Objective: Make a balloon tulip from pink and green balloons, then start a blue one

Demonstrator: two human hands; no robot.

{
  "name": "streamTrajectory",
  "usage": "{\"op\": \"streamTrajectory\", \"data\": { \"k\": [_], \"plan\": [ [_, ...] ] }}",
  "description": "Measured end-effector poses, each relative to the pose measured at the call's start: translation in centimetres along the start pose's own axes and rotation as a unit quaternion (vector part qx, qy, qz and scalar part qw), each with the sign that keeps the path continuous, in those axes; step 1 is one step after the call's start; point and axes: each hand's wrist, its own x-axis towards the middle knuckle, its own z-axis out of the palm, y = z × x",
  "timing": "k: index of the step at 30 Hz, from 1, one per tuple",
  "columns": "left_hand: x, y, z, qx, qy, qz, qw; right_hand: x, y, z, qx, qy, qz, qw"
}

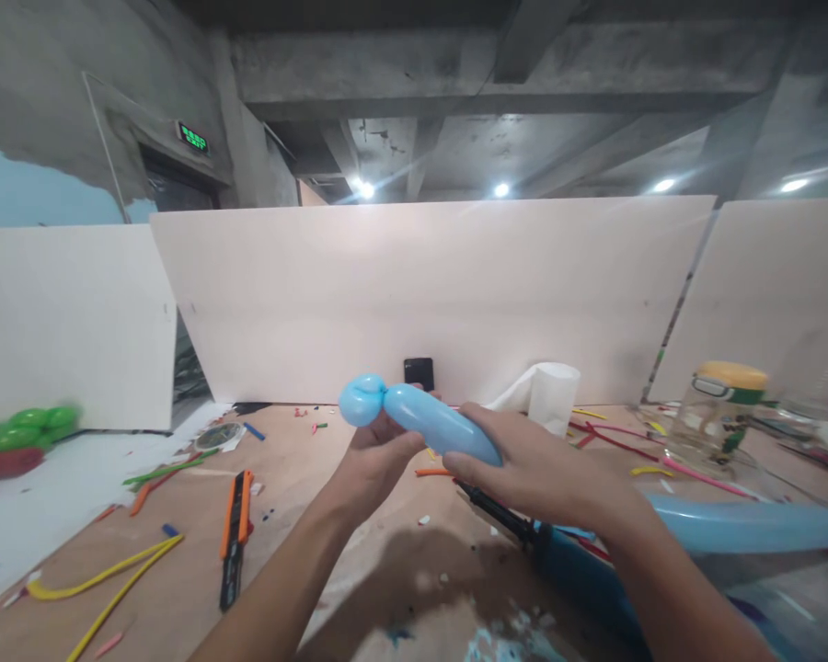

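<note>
A long light-blue modelling balloon [436,421] is held in front of me, with a twist near its left end. Beyond the twist bulges a rounded, folded bubble [362,401]. My left hand [379,460] grips the balloon from below near the twist, its thumb along the near side and its other fingers partly hidden. Wrapped over the balloon further right is my right hand [517,460]. Past the right wrist, a long inflated blue length [752,524] stretches to the right; the arm hides where they join. Under my right forearm lies a blue hand pump [580,575] with a black nozzle.
An orange-and-black utility knife [235,538] lies left of my hands, near a yellow uninflated balloon [110,570]. Behind stand a black phone-like object [419,371], a white paper roll [553,397] and a yellow-lidded bottle [714,418]. Green balloons [31,428] are far left. White panels [428,294] edge the table.
</note>
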Motion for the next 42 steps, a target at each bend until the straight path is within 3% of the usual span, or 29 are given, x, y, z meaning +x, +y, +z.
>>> {"op": "streamTrajectory", "data": {
  "k": [7, 14, 18, 22, 25, 28, 32, 36, 39, 42],
  "plan": [
    [-0.2, 0.1, 0.2, 0.108, 0.039, -0.007, 0.993, 0.3, -0.2, 0.6, 0.024, 0.010, -0.031, 0.999],
    [-0.2, 0.1, 0.4, 0.162, 0.070, 0.001, 0.984, 0.6, -1.0, 1.1, -0.018, 0.026, -0.055, 0.998],
    [-0.3, 0.8, 0.8, 0.243, 0.073, 0.011, 0.967, 1.1, -1.0, 2.0, -0.066, 0.055, -0.055, 0.995],
    [-0.4, 0.8, 0.6, 0.296, 0.132, 0.045, 0.945, 1.8, -1.1, 3.2, -0.162, 0.108, -0.065, 0.979],
    [-0.2, 0.3, 0.0, 0.258, 0.164, 0.040, 0.951, 1.9, -1.5, 3.4, -0.197, 0.124, -0.059, 0.971],
    [0.0, 0.2, -0.6, 0.167, 0.127, 0.028, 0.977, 1.6, -1.7, 2.5, -0.136, 0.103, -0.058, 0.984],
    [-0.1, 1.0, -0.8, 0.069, 0.059, 0.019, 0.996, 1.7, -0.8, -0.1, 0.009, -0.007, -0.076, 0.997],
    [0.0, 1.4, -0.3, -0.015, 0.075, -0.002, 0.997, 2.6, 0.1, -1.7, 0.053, -0.094, -0.091, 0.990],
    [0.3, 1.1, 0.1, -0.071, 0.138, 0.018, 0.988, 2.9, -0.3, -0.7, 0.010, -0.031, -0.086, 0.996],
    [0.6, 0.8, 0.4, -0.084, 0.168, 0.033, 0.982, 2.3, -1.5, 1.4, -0.105, 0.128, -0.134, 0.977]
  ]
}}
